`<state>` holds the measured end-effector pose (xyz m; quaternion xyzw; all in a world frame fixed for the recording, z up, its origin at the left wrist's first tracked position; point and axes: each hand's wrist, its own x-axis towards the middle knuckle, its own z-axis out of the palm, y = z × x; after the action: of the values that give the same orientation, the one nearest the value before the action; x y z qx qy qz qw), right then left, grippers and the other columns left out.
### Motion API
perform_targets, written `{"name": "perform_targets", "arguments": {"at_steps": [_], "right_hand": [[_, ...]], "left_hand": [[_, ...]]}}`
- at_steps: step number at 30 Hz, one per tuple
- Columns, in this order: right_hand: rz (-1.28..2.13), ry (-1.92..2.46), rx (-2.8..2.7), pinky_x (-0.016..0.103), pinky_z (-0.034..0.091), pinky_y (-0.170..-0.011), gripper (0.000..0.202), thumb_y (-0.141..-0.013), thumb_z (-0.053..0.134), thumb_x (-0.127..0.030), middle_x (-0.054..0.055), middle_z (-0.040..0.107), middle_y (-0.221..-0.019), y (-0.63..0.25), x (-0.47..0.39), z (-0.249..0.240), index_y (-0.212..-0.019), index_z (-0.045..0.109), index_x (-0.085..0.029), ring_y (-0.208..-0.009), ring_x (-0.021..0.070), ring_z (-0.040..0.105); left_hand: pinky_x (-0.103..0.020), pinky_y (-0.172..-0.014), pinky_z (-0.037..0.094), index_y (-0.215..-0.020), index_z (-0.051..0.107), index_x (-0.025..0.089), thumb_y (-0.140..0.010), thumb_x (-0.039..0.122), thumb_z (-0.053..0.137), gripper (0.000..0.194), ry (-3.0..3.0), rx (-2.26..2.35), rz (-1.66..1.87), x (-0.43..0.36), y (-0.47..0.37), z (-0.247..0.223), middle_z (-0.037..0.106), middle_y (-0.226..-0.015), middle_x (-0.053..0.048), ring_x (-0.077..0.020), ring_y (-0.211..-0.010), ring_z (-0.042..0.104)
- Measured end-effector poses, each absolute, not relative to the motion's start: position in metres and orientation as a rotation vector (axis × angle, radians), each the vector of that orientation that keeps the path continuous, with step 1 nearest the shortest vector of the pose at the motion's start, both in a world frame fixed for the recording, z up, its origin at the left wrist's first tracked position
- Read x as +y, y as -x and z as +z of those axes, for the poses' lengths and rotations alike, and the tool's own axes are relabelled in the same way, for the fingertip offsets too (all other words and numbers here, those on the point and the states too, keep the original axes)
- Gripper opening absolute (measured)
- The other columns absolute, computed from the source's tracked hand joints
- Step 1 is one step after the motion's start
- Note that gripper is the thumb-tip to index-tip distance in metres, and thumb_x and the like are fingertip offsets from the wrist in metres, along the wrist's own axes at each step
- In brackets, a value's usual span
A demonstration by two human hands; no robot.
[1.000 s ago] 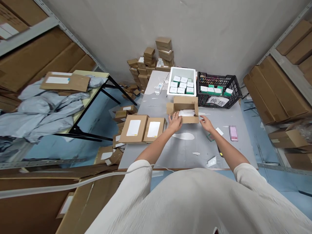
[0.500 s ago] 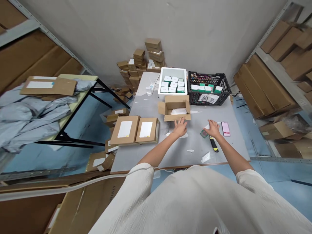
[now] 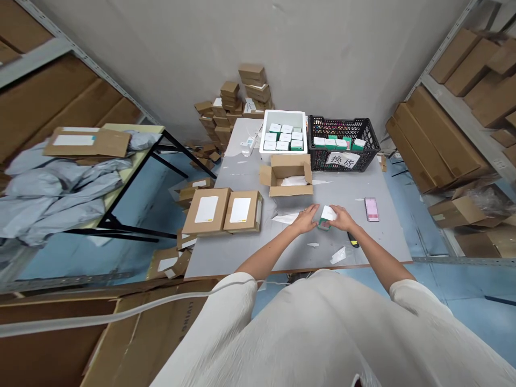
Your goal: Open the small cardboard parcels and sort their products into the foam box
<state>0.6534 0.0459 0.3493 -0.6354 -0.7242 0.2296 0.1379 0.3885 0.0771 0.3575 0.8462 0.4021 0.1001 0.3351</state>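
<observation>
A small white-topped green box is between my two hands, above the front middle of the table. My right hand grips its right side. My left hand has its fingers curled against the left side of the box. Just beyond my hands stands an open cardboard carton, flaps up, with white wrapping inside. Partly covered by my right wrist lies a black and yellow utility knife.
Behind the carton, a white bin and a black crate hold several similar boxes. Two labelled cartons stand at left. A phone lies right, paper scraps in front. A cable crosses near my left arm.
My left hand has left the carton's front edge and come right to the small box. My right hand has moved the box left and turned its white top into view.
</observation>
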Motion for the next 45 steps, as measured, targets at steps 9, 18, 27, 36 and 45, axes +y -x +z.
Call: {"name": "perform_targets", "arguments": {"at_steps": [9, 18, 27, 36, 45], "right_hand": [[0.873, 1.501, -2.247, 0.047, 0.049, -0.117, 0.082, -0.083, 0.083, -0.033, 0.017, 0.060, -0.149, -0.597, 0.047, 0.351, -0.159, 0.054, -0.022, -0.138, 0.0338, 0.059], [0.552, 1.542, -2.595, 0.047, 0.045, -0.117, 0.047, -0.102, 0.064, -0.034, 0.017, 0.060, -0.157, -0.589, 0.044, 0.381, -0.146, 0.064, -0.017, -0.142, 0.0334, 0.056], [0.161, 1.434, -3.155, 0.041, 0.045, -0.101, 0.033, -0.103, 0.060, -0.025, 0.023, 0.071, -0.126, -0.556, 0.044, 0.416, -0.132, 0.064, -0.011, -0.114, 0.0334, 0.068], [0.280, 1.496, -3.000, 0.039, 0.050, -0.088, 0.039, -0.102, 0.055, -0.029, 0.018, 0.077, -0.116, -0.550, 0.047, 0.424, -0.139, 0.058, -0.016, -0.099, 0.0331, 0.073], [0.544, 1.795, -1.978, 0.040, 0.056, -0.093, 0.035, -0.105, 0.037, -0.032, 0.012, 0.073, -0.121, -0.570, 0.069, 0.374, -0.125, 0.064, -0.023, -0.101, 0.0272, 0.070]], "left_hand": [[-0.049, -0.111, 0.055, -0.158, 0.047, 0.023, -0.084, 0.027, 0.083, 0.083, -1.906, 1.090, 0.484, 0.064, -0.360, 0.328, 0.057, -0.155, -0.016, -0.0330, -0.129, 0.067], [-0.043, -0.105, 0.057, -0.160, 0.047, 0.025, -0.086, 0.027, 0.082, 0.083, -1.878, 1.151, 0.492, 0.061, -0.342, 0.314, 0.061, -0.151, -0.013, -0.0272, -0.114, 0.072], [-0.046, -0.114, 0.054, -0.156, 0.053, 0.025, -0.080, 0.023, 0.086, 0.083, -1.931, 1.139, 0.517, 0.058, -0.342, 0.321, 0.062, -0.154, -0.013, -0.0317, -0.132, 0.067], [-0.046, -0.115, 0.053, -0.162, 0.045, 0.024, -0.077, 0.021, 0.089, 0.095, -1.825, 1.158, 0.546, 0.052, -0.339, 0.333, 0.064, -0.154, -0.014, -0.0337, -0.138, 0.066], [-0.048, -0.116, 0.049, -0.172, 0.028, 0.033, -0.082, 0.029, 0.088, 0.108, -1.926, 1.114, 0.521, 0.042, -0.337, 0.335, 0.059, -0.160, -0.014, -0.0352, -0.140, 0.063]]}}
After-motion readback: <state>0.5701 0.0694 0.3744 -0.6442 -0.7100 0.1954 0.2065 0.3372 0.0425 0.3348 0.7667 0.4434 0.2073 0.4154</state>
